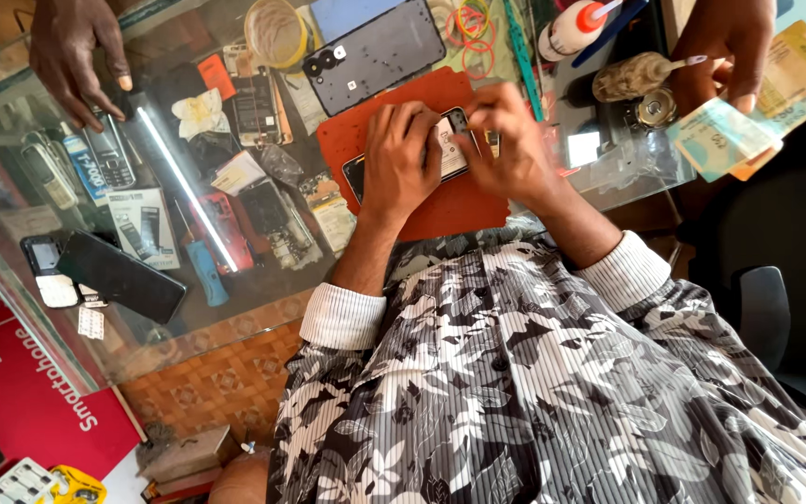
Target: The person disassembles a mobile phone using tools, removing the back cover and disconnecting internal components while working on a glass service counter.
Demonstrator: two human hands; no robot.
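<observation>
My left hand [401, 161] grips an opened smartphone [452, 147] that lies over an orange work mat [440, 210] on a glass counter. Its fingers wrap over the phone's left side, and the pale inside of the phone faces up. My right hand [507, 140] meets the phone from the right, fingertips pinched on its upper right edge. Whether those fingers also hold a small tool is hidden. Both striped cuffs and my patterned shirt fill the lower part of the view.
A dark phone back cover [375, 51], tape roll [277, 33], rubber bands [473, 33], glue bottle [576, 26] and brush [636, 75] lie beyond the mat. Another person's hand [76, 56] rests at the counter's far left; another hand [720, 51] holds banknotes [725, 135]. A black phone [123, 275] and blue screwdriver [202, 271] lie left.
</observation>
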